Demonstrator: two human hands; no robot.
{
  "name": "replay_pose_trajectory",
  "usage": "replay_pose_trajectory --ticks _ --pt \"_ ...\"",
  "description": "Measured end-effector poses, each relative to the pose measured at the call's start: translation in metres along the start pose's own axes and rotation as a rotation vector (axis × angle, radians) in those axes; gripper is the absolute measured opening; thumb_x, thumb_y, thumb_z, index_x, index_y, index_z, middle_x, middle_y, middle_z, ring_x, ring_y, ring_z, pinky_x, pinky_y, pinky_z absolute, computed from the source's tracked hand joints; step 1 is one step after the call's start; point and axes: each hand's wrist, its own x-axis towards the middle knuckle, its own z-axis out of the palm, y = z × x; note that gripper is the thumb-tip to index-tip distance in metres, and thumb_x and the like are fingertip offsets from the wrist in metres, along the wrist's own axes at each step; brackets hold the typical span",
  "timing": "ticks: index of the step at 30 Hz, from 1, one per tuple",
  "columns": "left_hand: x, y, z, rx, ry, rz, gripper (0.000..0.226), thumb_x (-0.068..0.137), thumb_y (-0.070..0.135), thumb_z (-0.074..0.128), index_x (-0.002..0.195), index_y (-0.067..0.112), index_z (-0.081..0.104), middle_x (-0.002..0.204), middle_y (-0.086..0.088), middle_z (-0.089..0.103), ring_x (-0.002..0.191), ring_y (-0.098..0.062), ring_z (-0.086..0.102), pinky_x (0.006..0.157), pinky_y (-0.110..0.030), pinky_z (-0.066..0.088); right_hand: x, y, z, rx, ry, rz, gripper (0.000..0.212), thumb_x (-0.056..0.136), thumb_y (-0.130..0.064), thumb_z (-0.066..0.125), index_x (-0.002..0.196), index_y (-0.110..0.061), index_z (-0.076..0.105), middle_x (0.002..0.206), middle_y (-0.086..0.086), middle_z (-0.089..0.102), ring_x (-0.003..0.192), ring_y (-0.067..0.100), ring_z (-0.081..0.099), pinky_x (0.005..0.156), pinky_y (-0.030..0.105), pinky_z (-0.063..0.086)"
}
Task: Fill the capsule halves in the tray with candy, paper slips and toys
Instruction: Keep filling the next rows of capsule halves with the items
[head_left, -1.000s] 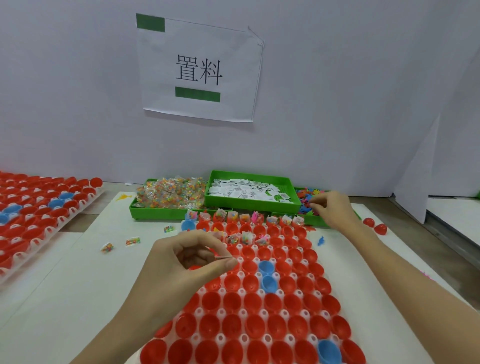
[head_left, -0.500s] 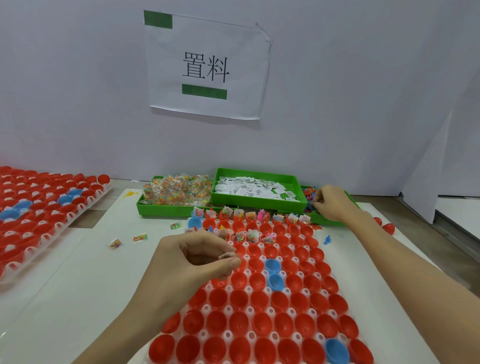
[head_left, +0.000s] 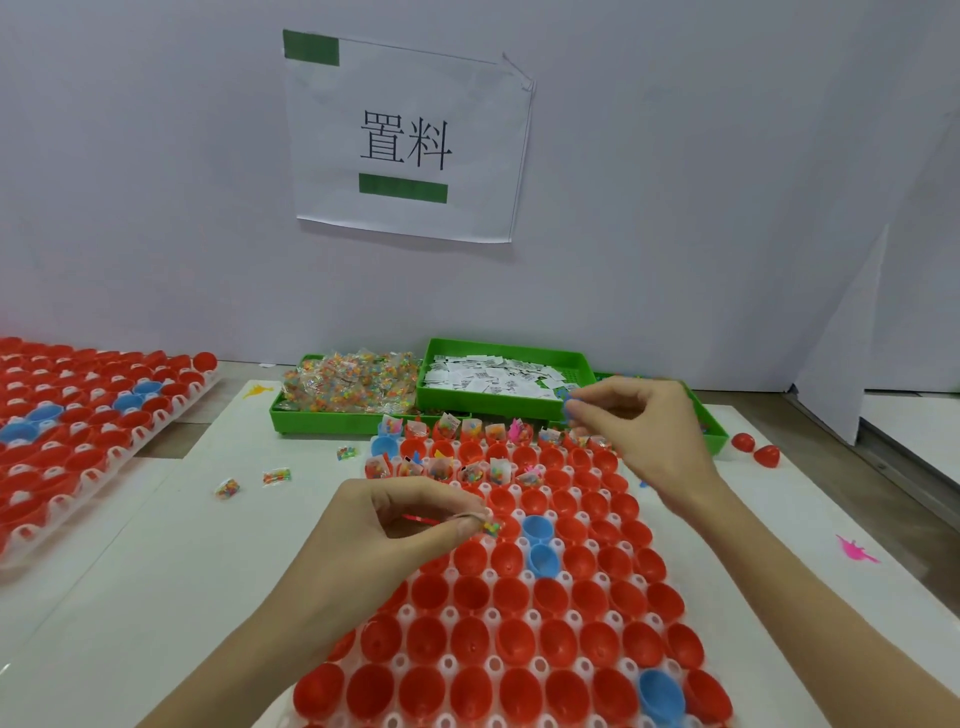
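Fingertips of the left hand (head_left: 395, 525) pinch a small candy packet (head_left: 491, 528) above the tray (head_left: 519, 618) of red capsule halves (head_left: 470, 561) on the counter (head_left: 156, 545). The right hand (head_left: 644, 431) pinches a small blue toy (head_left: 567, 401) over the tray's far rows, just before the green bin of paper slips (head_left: 493, 376).

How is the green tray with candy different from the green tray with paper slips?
The candy tray holds colourful wrapped packets heaped above its rim; the paper tray holds white printed slips lying lower inside it. The candy tray sits further left, and the paper tray's near wall looks taller. Both are green, rectangular and stand at the far end of the capsule tray.
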Motion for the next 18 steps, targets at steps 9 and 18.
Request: replay_pose_trajectory --ticks 9,18 --pt "0.001 -0.009 0.004 0.046 0.08 0.115 0.016 0.08 0.019 0.084 0.092 0.028 0.079 0.089 0.001 0.08 0.087 -0.015 0.077 0.082 -0.025 0.06 -0.076 -0.031 0.034 0.118 -0.256 -0.047 0.012 0.088 -0.016 0.081 0.095 -0.025 0.082 0.086 -0.006 0.078 0.079 0.012 0.076 0.075 0.027 0.062" --pt "-0.001 -0.015 0.012 0.16 0.181 0.253 0.012 0.079 0.022 0.081 0.089 0.03 0.081 0.092 0.004 0.077 0.086 -0.015 0.076 0.078 -0.022 0.06 -0.09 -0.031 0.036 0.148 -0.322 -0.016 0.012 0.091 -0.019 0.077 0.1 -0.026 0.082 0.088 -0.009 0.079 0.084 0.01 0.077 0.082 0.026 0.061"
